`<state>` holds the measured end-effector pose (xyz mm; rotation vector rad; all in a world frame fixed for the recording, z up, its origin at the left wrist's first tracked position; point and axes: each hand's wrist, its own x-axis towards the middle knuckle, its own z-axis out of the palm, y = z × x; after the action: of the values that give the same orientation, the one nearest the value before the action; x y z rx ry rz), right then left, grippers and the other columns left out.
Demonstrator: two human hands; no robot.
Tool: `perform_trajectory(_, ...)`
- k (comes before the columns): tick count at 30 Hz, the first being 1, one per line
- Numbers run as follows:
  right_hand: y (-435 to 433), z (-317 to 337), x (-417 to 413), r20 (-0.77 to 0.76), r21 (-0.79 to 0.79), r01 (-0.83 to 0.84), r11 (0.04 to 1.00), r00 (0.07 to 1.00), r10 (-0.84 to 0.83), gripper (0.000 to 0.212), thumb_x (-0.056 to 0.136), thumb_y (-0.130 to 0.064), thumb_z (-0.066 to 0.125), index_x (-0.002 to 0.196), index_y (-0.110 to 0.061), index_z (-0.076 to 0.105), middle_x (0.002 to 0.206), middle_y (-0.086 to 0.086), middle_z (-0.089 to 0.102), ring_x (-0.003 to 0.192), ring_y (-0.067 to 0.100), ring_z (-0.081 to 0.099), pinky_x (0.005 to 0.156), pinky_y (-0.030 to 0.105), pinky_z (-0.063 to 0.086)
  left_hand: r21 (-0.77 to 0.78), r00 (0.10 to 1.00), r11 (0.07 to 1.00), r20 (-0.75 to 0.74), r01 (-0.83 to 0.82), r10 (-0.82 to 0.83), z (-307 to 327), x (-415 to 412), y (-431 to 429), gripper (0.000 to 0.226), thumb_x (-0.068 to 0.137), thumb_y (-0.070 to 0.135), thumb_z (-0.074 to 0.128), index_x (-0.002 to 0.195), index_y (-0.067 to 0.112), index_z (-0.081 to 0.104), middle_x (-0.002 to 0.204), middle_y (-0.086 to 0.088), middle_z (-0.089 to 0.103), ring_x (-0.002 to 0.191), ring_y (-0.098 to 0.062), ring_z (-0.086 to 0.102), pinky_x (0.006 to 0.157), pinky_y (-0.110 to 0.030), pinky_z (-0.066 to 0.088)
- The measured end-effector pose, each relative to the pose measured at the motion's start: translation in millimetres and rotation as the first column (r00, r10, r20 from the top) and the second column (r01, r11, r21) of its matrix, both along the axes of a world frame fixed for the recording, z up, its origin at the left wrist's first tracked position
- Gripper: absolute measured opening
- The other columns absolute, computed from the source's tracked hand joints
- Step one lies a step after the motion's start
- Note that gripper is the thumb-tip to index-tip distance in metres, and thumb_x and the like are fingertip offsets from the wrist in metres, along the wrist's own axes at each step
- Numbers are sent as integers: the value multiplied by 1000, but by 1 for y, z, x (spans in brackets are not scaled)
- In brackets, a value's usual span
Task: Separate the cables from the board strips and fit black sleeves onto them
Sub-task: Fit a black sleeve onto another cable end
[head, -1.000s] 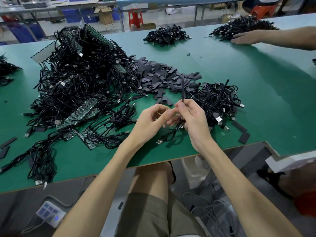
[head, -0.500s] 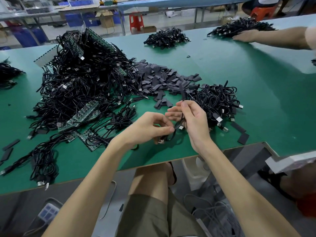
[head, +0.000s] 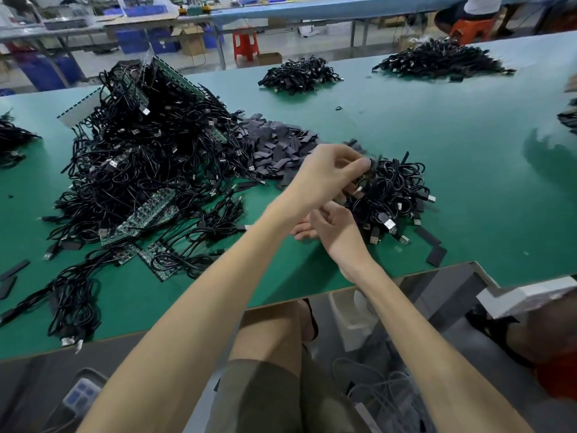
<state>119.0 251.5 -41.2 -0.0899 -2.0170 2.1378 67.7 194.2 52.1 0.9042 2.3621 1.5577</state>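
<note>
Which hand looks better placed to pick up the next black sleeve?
Right, probably. The right hand looks empty and relaxed, while the left hand reaches across it, pinching a cable at the cable pile. The sleeves lie near both.

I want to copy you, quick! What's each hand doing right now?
Left hand: fingers curled, pinching a black cable over the cable pile.
Right hand: open, fingers relaxed, holding nothing visible.
</note>
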Motion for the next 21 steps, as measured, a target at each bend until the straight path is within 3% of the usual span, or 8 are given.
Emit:
perform_trajectory(4,2,3,4,-31,-17,-33,999,999,33,16,107,0,44,107,-4,59,68,0,74,62,15,72,63,27,59,-36,997,999,-78,14,-17,-9,1,-9,20,101,12,61,119,5,68,108,-3,72,74,-15,77,58,-29,59)
perform_trajectory(8,1,0,3,-4,-76,-17,997,1000,17,15,108,-10,52,111,3,59,79,7,76,70,23,74,68,31,61,-39,980,995,-178,-93,84,-18,-6,-49,23,97,6,62,118,12,71,112,0,73,82,-13,75,75,-26,59)
perform_trajectory(11,3,-2,3,3,-70,-22,997,1000,22,17,108,-7,50,115,6,58,81,7,77,70,21,74,66,27,59,-154,948,963,-269,-219,173,-25,-11,-91,25,95,6,64,116,16,74,109,6,72,84,1,67,78,-16,53)
perform_trajectory(13,4,-2,4,-1,-44,-22,999,1000,22,18,108,-8,50,117,6,58,84,9,77,73,22,74,67,27,60,-270,906,899,-348,-345,243,-30,-13,-119,25,96,9,65,117,19,74,111,5,68,90,-1,64,81,-15,49)
perform_trajectory(16,4,-2,3,0,-24,-23,999,1000,23,17,107,-9,52,117,4,59,88,14,77,75,23,74,69,29,60,-543,826,639,-479,-545,298,-35,-19,-154,22,97,22,68,119,21,70,126,-7,61,115,-30,58,103,-46,45)
perform_trajectory(18,3,-2,3,1,2,-24,1000,1000,24,17,107,-9,53,117,3,60,89,15,77,75,23,74,70,30,60,-658,824,498,-482,-564,297,-38,-20,-168,24,97,33,69,117,19,70,127,-11,59,117,-37,55,104,-52,43)
perform_trajectory(21,4,-2,2,-1,22,-27,999,1000,27,15,107,-10,54,116,-1,61,89,15,77,76,24,74,70,30,59,-669,857,538,-434,-513,277,-42,-16,-173,33,96,38,68,119,15,70,119,-11,65,108,-34,61,93,-50,52)
